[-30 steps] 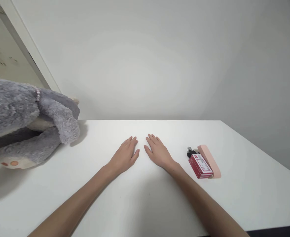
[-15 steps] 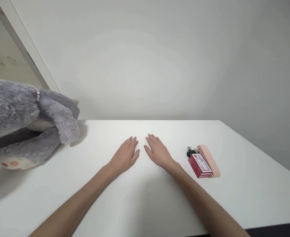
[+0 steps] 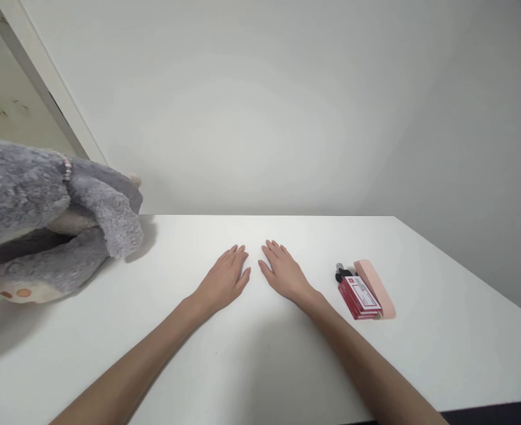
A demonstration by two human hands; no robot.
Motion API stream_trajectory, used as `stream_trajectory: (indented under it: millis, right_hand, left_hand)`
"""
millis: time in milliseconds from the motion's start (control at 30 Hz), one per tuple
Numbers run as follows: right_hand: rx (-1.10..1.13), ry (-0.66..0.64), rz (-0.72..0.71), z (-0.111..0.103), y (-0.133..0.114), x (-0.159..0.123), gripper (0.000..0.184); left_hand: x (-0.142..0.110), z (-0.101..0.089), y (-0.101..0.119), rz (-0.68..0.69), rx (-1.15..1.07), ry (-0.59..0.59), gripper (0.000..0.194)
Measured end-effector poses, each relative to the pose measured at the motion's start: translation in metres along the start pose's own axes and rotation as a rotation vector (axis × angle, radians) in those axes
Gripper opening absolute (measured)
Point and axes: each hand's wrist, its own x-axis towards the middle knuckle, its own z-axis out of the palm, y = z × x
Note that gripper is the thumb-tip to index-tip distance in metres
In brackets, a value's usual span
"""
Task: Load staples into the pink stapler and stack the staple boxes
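Observation:
My left hand [image 3: 223, 278] and my right hand [image 3: 283, 273] lie flat, palms down, side by side on the white table [image 3: 260, 354], near its middle. Both have fingers stretched out and hold nothing. To the right of my right hand lies a small stack of red boxes [image 3: 360, 298] with white labels. A pink oblong object [image 3: 374, 286] lies against the stack's right side. A small black item [image 3: 342, 273] sits just behind the stack.
A large grey plush toy [image 3: 43, 218] lies at the table's left edge, with pale paw pads facing me. A plain white wall rises behind the table. The table's near edge shows dark at the lower right.

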Motion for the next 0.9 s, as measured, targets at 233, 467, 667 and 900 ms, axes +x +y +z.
stream_trajectory:
  millis: [233,467,667,900]
  right_hand:
    - [0.000,-0.003,0.003,0.0001,0.0004,0.0000,0.060]
    - [-0.006,0.004,-0.005,-0.0005,0.0005,-0.0001,0.060]
    - [-0.007,0.002,-0.006,0.0002,0.0013,-0.0001,0.059]
    - [-0.005,-0.008,0.000,-0.0016,-0.0007,-0.0008,0.059]
  left_hand:
    - [0.0001,0.0030,-0.0023,0.013,-0.008,0.020,0.058]
    - [0.0001,0.0002,0.0003,0.008,0.017,0.001,0.057]
    - [0.0005,0.0027,-0.0019,0.013,0.009,0.021,0.055]
    - [0.0006,0.0023,-0.0014,0.011,0.020,0.014,0.055]
